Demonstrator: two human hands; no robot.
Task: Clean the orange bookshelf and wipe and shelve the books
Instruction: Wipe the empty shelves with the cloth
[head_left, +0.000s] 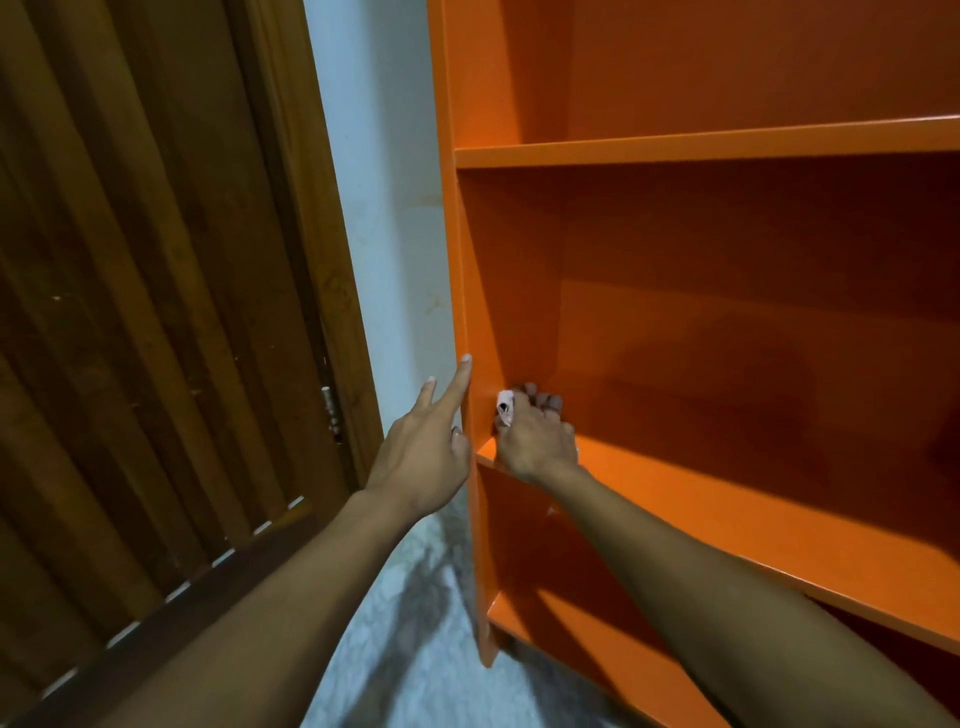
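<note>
The orange bookshelf (727, 140) runs out of the picture at the top, right and bottom, so its full height and width cannot be told. The right hand (535, 436) hides most of the white cloth (505, 404); only a small crumpled bit shows at the far left corner of the shelf. The left hand (426, 457) has its thumb hidden behind the bookshelf's left side panel. The wooden door (156, 312) is cut off at left and top
</note>
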